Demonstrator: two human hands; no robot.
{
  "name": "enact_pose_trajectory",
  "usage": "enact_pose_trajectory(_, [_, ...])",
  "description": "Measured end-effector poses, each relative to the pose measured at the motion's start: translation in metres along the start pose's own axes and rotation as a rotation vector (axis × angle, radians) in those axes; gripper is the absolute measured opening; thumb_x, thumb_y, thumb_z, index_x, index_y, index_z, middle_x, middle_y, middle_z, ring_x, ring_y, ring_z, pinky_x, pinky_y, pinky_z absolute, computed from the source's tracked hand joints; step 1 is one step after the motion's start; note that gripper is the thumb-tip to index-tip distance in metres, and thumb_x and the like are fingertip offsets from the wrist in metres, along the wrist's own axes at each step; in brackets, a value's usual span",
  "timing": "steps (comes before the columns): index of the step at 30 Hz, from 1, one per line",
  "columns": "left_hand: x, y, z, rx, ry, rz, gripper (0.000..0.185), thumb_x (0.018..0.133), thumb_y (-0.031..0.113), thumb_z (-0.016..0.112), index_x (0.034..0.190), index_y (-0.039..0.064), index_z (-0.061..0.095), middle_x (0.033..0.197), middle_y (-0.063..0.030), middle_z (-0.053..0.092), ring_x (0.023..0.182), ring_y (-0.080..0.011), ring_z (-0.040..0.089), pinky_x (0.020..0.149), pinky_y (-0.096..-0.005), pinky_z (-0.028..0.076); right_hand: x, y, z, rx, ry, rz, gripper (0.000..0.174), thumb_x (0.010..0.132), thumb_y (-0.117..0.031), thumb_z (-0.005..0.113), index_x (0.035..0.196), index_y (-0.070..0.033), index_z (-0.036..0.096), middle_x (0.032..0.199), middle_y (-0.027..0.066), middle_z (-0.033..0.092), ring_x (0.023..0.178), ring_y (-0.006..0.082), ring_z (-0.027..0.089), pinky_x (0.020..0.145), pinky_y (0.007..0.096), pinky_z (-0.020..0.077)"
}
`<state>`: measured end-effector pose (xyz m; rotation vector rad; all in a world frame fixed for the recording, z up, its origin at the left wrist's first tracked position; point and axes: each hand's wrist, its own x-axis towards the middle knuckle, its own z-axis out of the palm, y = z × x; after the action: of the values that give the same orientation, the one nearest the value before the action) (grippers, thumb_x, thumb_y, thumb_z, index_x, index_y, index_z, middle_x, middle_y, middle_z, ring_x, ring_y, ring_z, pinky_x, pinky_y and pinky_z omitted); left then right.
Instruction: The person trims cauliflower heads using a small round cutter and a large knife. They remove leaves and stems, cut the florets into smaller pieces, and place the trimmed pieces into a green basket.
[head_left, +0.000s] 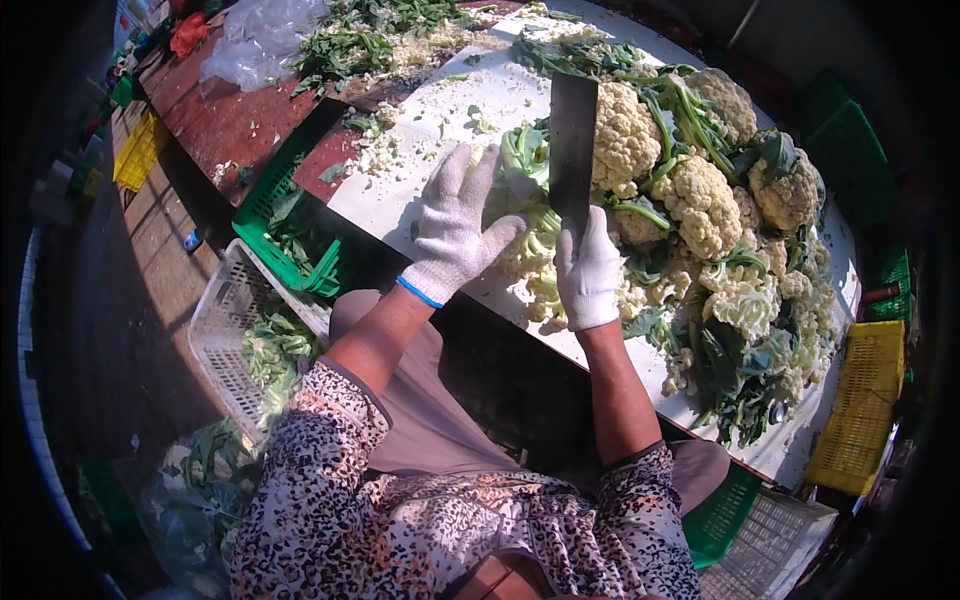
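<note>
A cleaver (574, 142) with a broad dark rectangular blade stands up from my right hand (589, 274), which grips its handle in a white knit glove. My left hand (459, 232), gloved in white with a blue cuff edge, has its fingers spread. Its fingertips and thumb lie beside a leafy cauliflower piece (527, 156); whether they touch it I cannot tell. Trimmed cauliflower pieces (541, 259) lie on the white board (439, 124) between my hands. To the right of the blade rises a heap of whole cauliflower heads (697, 206) with green leaves.
A green crate (247, 217) and a white crate (217, 337) hold leaves at my left. Cut leaves (352, 56) and a clear plastic bag (259, 45) lie on the red-brown tabletop (225, 120). A yellow crate (859, 405) stands beyond the board's right edge.
</note>
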<state>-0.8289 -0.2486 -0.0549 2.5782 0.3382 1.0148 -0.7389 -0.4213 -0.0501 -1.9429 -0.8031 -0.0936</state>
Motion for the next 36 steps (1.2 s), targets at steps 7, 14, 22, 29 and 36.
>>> enact_pose_trajectory(7, [0.006, 0.005, 0.014, 0.138, -0.038, 0.067, 0.06, 0.086, 0.038, 0.07, 0.138, 0.011, 0.057, 0.128, -0.016, 0.06, 0.122, -0.0351, 0.053, 0.113, -0.0526, 0.03, -0.001, -0.029, -0.017, 0.118, 0.197, 0.042, 0.018, 0.098, -0.009, 0.056, 0.114, -0.003, 0.049, 0.076, 0.023, 0.062, 0.062, 0.0377, 0.063, 0.059, 0.0427, 0.0507])
enact_pose_trajectory(14, [0.016, 0.026, 0.019, 0.293, -0.107, -0.008, 0.079, 0.08, 0.059, 0.071, 0.135, 0.005, 0.056, 0.125, -0.0151, 0.062, 0.121, -0.0369, 0.053, 0.114, -0.0594, 0.024, -0.002, 0.017, 0.044, -0.139, -0.286, 0.351, 0.035, 0.099, -0.029, 0.052, 0.123, -0.004, 0.048, 0.091, 0.0316, 0.067, 0.087, 0.0507, 0.065, 0.074, 0.0577, 0.0504])
enact_pose_trajectory(22, [0.042, 0.01, 0.031, 0.231, -0.178, -0.01, 0.083, 0.074, 0.063, 0.075, 0.132, 0.005, 0.057, 0.113, -0.0155, 0.068, 0.113, -0.0328, 0.06, 0.116, -0.0552, 0.021, -0.01, 0.053, 0.023, 0.114, -0.081, 0.254, 0.023, 0.1, -0.019, 0.053, 0.116, -0.003, 0.054, 0.076, 0.0132, 0.064, 0.063, 0.0265, 0.062, 0.06, 0.0409, 0.0503])
enact_pose_trajectory(29, [0.058, -0.031, 0.007, -0.019, -0.307, 0.086, 0.077, 0.068, 0.041, 0.087, 0.134, 0.01, 0.061, 0.13, -0.0119, 0.066, 0.125, -0.0275, 0.059, 0.121, -0.0556, 0.02, -0.001, 0.05, -0.029, 0.254, -0.026, 0.366, 0.021, 0.101, -0.021, 0.055, 0.11, -0.002, 0.055, 0.07, 0.0139, 0.063, 0.058, 0.0271, 0.062, 0.056, 0.0403, 0.0483])
enact_pose_trajectory(36, [0.075, -0.045, -0.021, -0.098, -0.568, -0.123, 0.082, 0.072, 0.029, 0.085, 0.145, 0.009, 0.052, 0.153, -0.0165, 0.045, 0.142, -0.0368, 0.039, 0.12, -0.0412, 0.029, 0.05, -0.011, -0.025, 0.042, 0.059, -0.208, 0.022, 0.096, -0.011, 0.06, 0.117, -0.009, 0.053, 0.08, 0.0208, 0.065, 0.071, 0.0424, 0.066, 0.061, 0.0469, 0.0515])
